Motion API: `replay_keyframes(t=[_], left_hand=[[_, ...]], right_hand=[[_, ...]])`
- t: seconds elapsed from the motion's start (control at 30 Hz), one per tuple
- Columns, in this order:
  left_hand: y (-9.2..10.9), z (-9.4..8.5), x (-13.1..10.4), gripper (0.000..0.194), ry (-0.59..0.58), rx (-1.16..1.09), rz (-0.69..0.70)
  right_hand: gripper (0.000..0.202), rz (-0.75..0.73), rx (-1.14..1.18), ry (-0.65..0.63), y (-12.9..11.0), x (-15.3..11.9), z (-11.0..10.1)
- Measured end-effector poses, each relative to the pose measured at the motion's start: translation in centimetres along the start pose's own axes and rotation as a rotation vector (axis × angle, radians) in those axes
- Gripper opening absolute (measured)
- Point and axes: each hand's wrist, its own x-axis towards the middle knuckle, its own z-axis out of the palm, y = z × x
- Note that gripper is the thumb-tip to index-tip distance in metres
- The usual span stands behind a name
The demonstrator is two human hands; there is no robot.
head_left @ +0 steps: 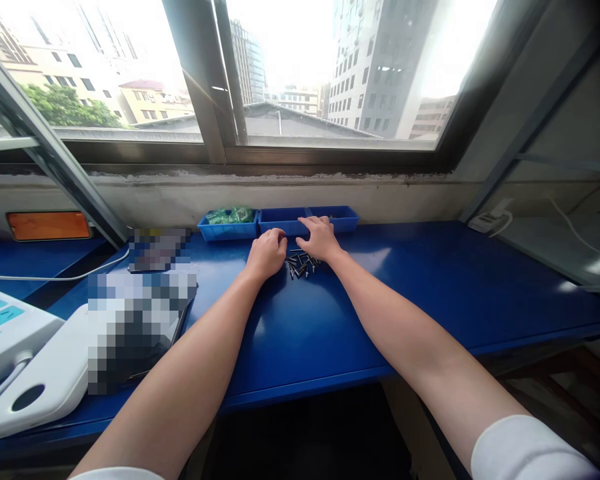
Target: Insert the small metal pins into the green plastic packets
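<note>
Head view: at the far left, a white power strip [10, 327] with pale-blue sockets sits near a white panel [55, 380] with an oval hole, and behind them an orange-faced rectangular object [49, 225] stands against the wall. Next come two pixelated patches, whose contents cannot be made out. Farther right, the left blue bin [227, 231] holds a crumpled green plastic bag [230, 215], and just in front of that bin's right end is the left hand [267, 255], its fingers curled inward — whether they grip anything I cannot tell. The middle blue bin [280, 223] stands beyond the gap between the hands; a loose pile of small dark screw-like pieces [300, 263] lies on the blue tabletop [430, 280] in that gap, reaching under the right hand [319, 238]. That hand's thumb and index finger are parted — released, with nothing visible between them. Behind it, the right blue bin [347, 220] contains bits too small to identify. At the far right, a white plug block [485, 221] with a cord rests near the metal frame [507, 150].
</note>
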Motion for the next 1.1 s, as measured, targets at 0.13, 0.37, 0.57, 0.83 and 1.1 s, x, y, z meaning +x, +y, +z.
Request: replay_keyframes(t=[0.13, 0.37, 0.57, 0.83, 1.1], left_hand=[[0.0, 0.1, 0.0, 0.028, -0.014, 0.023, 0.020], [0.1, 0.0, -0.2, 0.027, -0.038, 0.041, 0.025], [0.2, 0.1, -0.3, 0.026, -0.062, 0.057, 0.030], [0.0, 0.1, -0.2, 0.026, -0.069, 0.074, 0.044], [-0.1, 0.0, -0.2, 0.027, -0.086, 0.086, 0.042]], right_hand=[[0.064, 0.020, -0.158, -0.072, -0.1, 0.3, 0.1], [0.073, 0.104, -0.222, -0.176, 0.4, 0.9, 0.8], [0.079, 0.128, -0.195, -0.258, 0.8, 1.2, 1.4], [0.070, 0.062, -0.097, -0.188, 0.7, 0.7, 1.2], [0.024, -0.110, -0.015, -0.166, 0.0, 0.2, 0.5]])
